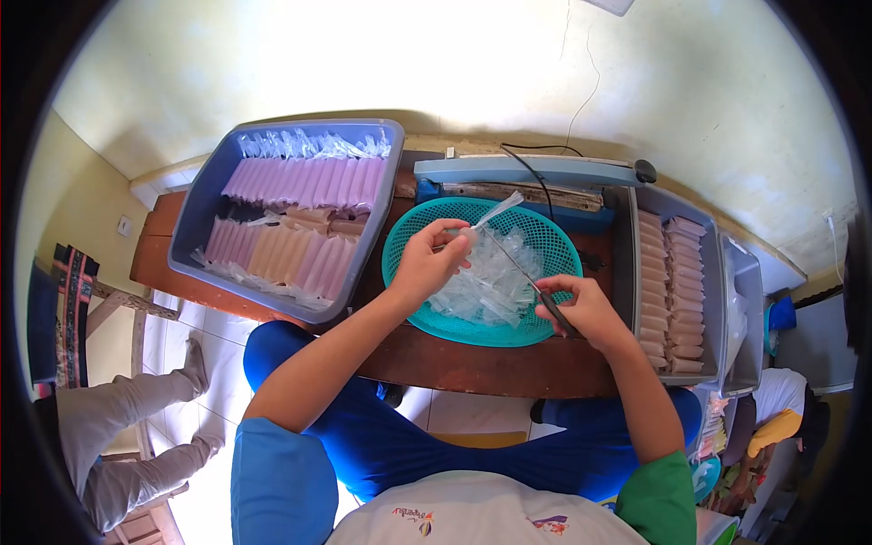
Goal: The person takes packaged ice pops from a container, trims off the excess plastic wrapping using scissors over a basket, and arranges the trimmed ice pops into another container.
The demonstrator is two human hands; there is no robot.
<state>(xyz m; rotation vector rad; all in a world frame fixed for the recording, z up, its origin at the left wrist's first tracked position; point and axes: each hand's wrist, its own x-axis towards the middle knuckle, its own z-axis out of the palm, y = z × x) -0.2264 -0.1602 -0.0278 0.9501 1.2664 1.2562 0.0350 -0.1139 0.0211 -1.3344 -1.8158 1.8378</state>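
My left hand [434, 262] is closed on a filled plastic tube [470, 236], seen nearly end-on, so most of it is hidden by my fingers. Its clear twisted tail [499, 209] sticks up to the right. In my right hand [586, 313] is a pair of scissors [514, 262] with dark handles, its blades reaching up-left to the base of that tail. Whether the blades touch the plastic I cannot tell. Beneath both hands sits a teal mesh basket [396, 238] holding a heap of clear plastic offcuts [486, 283].
At left, a grey-blue tub [313, 311] holds rows of pink and tan filled tubes [304, 182]. A grey tub [717, 313] at right holds stacked tan tubes [683, 300]. A long blue sealer [536, 170] with a black cable stands behind the basket. Other people sit at both sides.
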